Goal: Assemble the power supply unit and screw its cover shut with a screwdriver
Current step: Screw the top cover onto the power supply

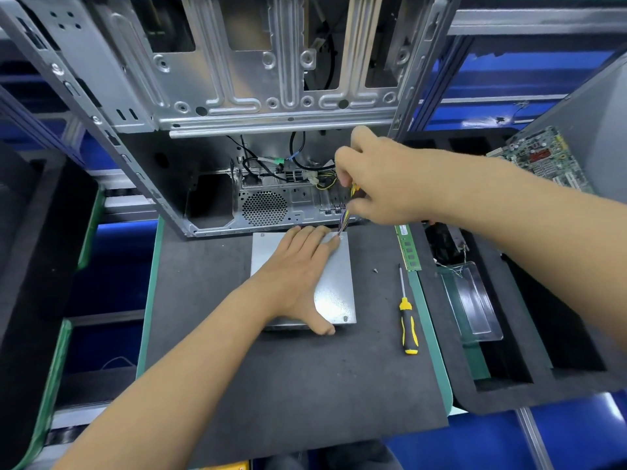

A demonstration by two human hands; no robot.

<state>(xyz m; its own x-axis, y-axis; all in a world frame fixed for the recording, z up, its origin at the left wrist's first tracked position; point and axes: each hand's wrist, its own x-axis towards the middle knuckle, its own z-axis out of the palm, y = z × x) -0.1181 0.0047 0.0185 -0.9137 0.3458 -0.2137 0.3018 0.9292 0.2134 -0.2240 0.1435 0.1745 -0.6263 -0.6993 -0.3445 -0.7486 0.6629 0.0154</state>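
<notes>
In the head view I see my left hand (298, 266) lying flat on the silver metal cover of the power supply unit (334, 286), with the fingers (317, 237) straight and close together and the thumb hooked over the near edge of the box. This grey box rests on the dark grey foam surface (271, 385), just in front of the open silver computer case (210, 106) that stands at the far side. My right hand (380, 178) is above the far right corner of the box, and its fingers are curled and pinch the bundle of coloured wires (344, 218) that comes up from that corner toward the case. To the right of the box, apart from it, the screwdriver with yellow and black handle (407, 320) lies on the surface, its tip pointing away from me. One small silver screw (375, 270) lies between the box and the screwdriver shaft. A green memory stick (408, 247) lies beyond the screwdriver at the right edge of the surface. Further right there is a black foam tray (529, 378) with a clear plastic piece (471, 300) in it, and a green circuit board (543, 157) behind.
</notes>
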